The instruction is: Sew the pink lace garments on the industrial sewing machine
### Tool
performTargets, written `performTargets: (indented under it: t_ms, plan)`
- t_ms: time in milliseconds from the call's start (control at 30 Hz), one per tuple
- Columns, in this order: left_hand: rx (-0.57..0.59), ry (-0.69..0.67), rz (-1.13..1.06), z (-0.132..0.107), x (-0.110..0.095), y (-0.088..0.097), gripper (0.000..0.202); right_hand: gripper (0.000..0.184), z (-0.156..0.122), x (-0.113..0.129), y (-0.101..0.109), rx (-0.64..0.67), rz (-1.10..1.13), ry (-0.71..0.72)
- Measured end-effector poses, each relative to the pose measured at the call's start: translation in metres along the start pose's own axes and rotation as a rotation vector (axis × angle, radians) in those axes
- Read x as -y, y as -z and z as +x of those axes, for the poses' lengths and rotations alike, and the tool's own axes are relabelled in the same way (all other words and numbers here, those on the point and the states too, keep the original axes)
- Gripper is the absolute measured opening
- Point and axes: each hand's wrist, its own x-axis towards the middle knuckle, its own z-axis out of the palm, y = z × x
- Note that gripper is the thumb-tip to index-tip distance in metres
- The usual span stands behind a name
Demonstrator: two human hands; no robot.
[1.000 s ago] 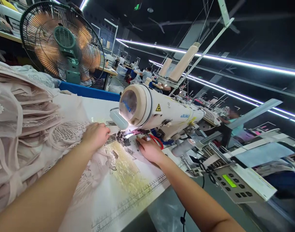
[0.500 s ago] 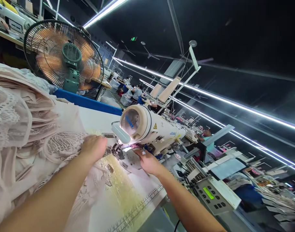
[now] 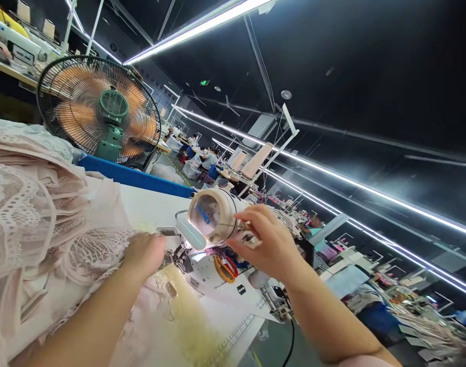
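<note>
My left hand (image 3: 145,255) is closed at the edge of the pale pink lace fabric (image 3: 95,244), left of the needle area; its fingertips are partly hidden. The white sewing machine (image 3: 210,214) has a clear round end cover. My right hand (image 3: 269,242) is raised beside the machine head, thumb and forefinger apart in a curve. A thin line passes by the forefinger tip; I cannot tell whether it is a thread. Below this hand, orange-handled scissors (image 3: 224,268) lie on the machine bed, close to the presser foot (image 3: 185,260).
A large fan (image 3: 112,109) stands behind a blue edge (image 3: 133,176) at the left. Lace pieces (image 3: 22,214) are piled on the table's left side. A thread stand with cones (image 3: 256,160) rises behind the machine. Beyond are other workstations and seated people.
My right hand has risen from the machine bed to the side of the machine head, uncovering the scissors. My left hand stays by the lace fabric. The view has shifted slightly.
</note>
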Motion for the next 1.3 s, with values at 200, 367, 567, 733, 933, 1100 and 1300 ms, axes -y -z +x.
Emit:
performTargets:
  t_ms: [200,367,567,733,933,1100,1300]
  plan:
    - [-0.01,-0.007,-0.021,0.0,0.001,-0.003,0.026,0.052,0.054,0.011,-0.004,0.178,-0.316,-0.005]
    - [0.016,-0.016,-0.044,0.0,0.0,-0.001,0.026,0.06,0.045,0.011,0.0,0.253,-0.349,0.079]
    - [0.015,-0.027,-0.046,-0.001,0.001,-0.001,0.028,0.047,0.061,-0.011,0.011,0.073,-0.317,0.0]
    - [0.013,-0.036,-0.011,-0.002,0.002,0.0,0.029,0.034,0.102,-0.045,0.021,0.127,-0.102,-0.005]
    - [0.061,-0.007,-0.04,-0.001,0.001,0.005,0.026,0.032,0.157,-0.058,0.013,0.107,-0.021,-0.146]
    - [0.072,-0.021,-0.035,0.001,0.005,0.006,0.028,0.02,0.188,-0.045,-0.003,0.045,-0.267,-0.211]
    - [0.102,-0.015,-0.04,0.003,0.006,0.009,0.027,0.029,0.169,-0.017,0.026,0.099,-0.228,-0.076]
